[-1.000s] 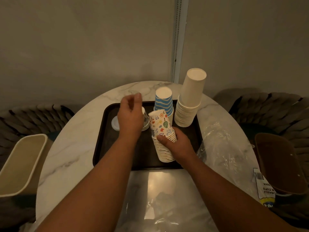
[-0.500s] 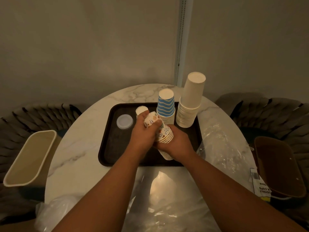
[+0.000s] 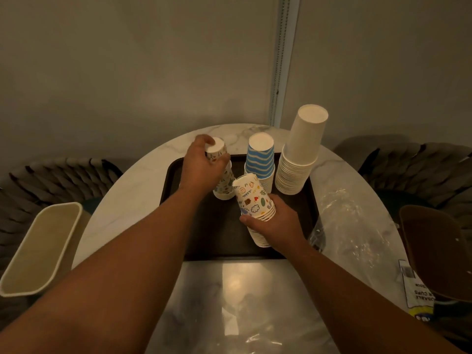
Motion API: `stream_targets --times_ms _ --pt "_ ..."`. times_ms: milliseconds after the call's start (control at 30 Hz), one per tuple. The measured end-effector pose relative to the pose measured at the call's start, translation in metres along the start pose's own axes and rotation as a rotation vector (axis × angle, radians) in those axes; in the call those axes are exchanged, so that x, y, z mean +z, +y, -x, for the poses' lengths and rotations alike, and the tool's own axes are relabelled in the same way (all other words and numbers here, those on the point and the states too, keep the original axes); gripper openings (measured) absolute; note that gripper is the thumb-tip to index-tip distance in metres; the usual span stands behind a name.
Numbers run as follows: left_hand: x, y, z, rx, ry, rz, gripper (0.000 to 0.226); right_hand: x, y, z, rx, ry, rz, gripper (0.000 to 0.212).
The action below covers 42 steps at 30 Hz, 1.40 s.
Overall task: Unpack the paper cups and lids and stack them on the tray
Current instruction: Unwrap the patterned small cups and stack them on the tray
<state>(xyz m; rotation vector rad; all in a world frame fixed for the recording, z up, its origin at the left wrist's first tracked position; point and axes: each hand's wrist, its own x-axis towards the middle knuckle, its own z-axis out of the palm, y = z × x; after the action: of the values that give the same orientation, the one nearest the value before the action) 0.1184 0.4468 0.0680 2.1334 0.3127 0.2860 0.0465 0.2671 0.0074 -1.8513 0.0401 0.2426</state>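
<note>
A dark tray [image 3: 217, 241] lies on the round marble table. My left hand [image 3: 201, 169] grips a short stack of doodle-print paper cups [image 3: 222, 186], upside down, over the tray's back left. My right hand [image 3: 278, 226] holds a taller stack of the same doodle-print cups [image 3: 252, 198], tilted, standing on the tray's middle. A blue-striped cup stack [image 3: 260, 159] and a tall plain white cup stack [image 3: 301, 154] stand upside down at the tray's back right. The lids seen earlier are hidden behind my left hand.
Clear plastic wrapping [image 3: 347, 215] lies on the table right of the tray, and more plastic [image 3: 255, 328] lies near me. A cream bin [image 3: 38, 251] stands at the left, a brown bin [image 3: 439, 251] at the right. A printed package label [image 3: 419, 297] lies near the brown bin.
My left hand pulled several doodle-print cups off the stack and carried them to the tray's back left. My right hand still holds the remaining stack.
</note>
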Motion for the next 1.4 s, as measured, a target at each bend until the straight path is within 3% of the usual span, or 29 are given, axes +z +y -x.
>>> stream_targets --times_ms 233,467,533,633,700,767,833,933,1067,1233,1400 --pt "0.027 -0.037 0.006 0.021 -0.096 -0.242 0.034 0.003 0.005 -0.009 0.021 0.000 -0.005 0.058" --pt "0.032 -0.043 0.011 -0.003 -0.100 -0.258 0.046 0.001 0.006 -0.009 0.050 0.013 -0.033 0.058" --pt "0.028 -0.029 0.018 0.019 0.006 -0.150 0.046 -0.001 0.003 -0.008 0.063 0.007 -0.071 0.052" --pt "0.023 -0.002 0.042 -0.039 0.234 0.234 0.033 -0.006 -0.005 -0.007 0.087 -0.050 -0.185 0.044" --pt "0.021 0.015 0.059 -0.220 0.148 0.540 0.020 -0.011 -0.011 -0.007 0.102 -0.125 -0.287 0.039" --pt "0.020 0.021 0.073 -0.365 -0.079 0.757 0.031 -0.016 -0.015 -0.006 0.121 -0.233 -0.331 0.044" --pt "0.022 0.021 0.082 -0.410 -0.179 0.813 0.057 -0.019 -0.015 -0.006 0.137 -0.335 -0.294 0.057" --pt "0.025 0.018 0.086 -0.421 -0.124 0.770 0.045 -0.020 -0.016 -0.005 0.130 -0.403 -0.172 0.056" --pt "0.029 0.014 0.091 -0.433 -0.032 0.743 0.037 -0.016 -0.021 -0.001 0.023 -0.271 0.136 0.064" --pt "0.028 0.012 0.092 -0.380 -0.033 0.660 0.043 -0.014 -0.021 0.001 -0.004 -0.206 0.119 0.064" --pt "0.008 0.017 0.042 -0.204 0.175 0.566 0.054 -0.011 -0.013 -0.003 0.062 -0.054 0.079 0.056"
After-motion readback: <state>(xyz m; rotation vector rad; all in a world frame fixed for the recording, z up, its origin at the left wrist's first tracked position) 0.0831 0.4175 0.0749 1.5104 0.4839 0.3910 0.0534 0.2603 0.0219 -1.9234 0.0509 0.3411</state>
